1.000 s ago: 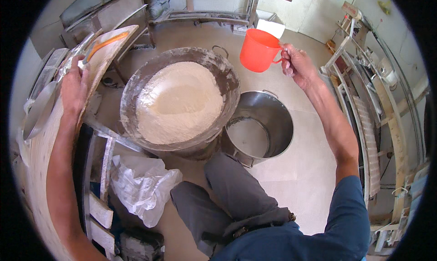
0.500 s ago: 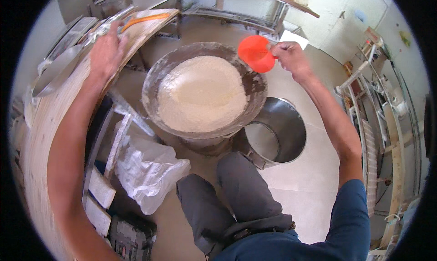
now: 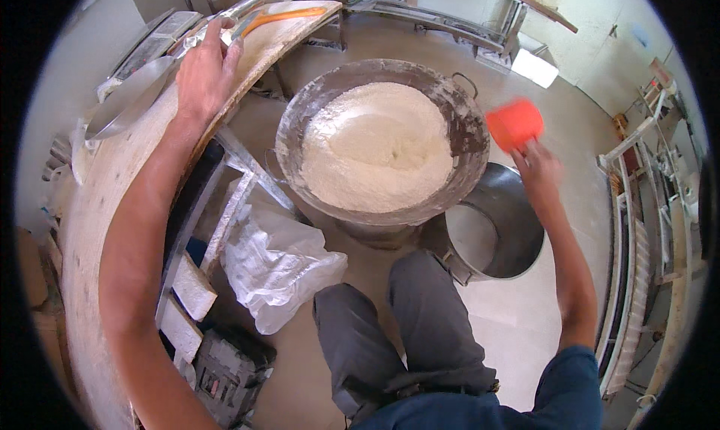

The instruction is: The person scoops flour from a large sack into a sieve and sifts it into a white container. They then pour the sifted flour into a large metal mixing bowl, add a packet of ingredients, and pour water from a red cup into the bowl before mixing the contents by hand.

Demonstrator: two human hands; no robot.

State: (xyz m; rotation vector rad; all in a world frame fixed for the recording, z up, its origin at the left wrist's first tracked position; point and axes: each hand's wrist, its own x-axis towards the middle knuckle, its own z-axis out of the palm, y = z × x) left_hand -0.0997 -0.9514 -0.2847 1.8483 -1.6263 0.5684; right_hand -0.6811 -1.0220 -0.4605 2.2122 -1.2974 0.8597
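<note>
My right hand grips a red plastic mug, blurred by motion, just past the right rim of a wide, worn basin. Pale powder fills much of the basin, with a shallow hollow in its top. Below that hand a deep metal pot stands on the floor against the basin's right side. Over on the left, my left hand is at the wooden bench, fingers stretched and thumb apart. Its fingertips are beside an orange-handled tool and some metal tools.
A curved metal sheet lies on the bench. Under the bench edge are a crumpled clear plastic bag, powder-dusted bars and a dark tool case. Racks line the right wall. A white block sits on the far floor.
The red mug has swung right, away from the basin's rim, and turned in my right hand. My left hand has shifted little along the bench. The whole view has turned slightly left.
</note>
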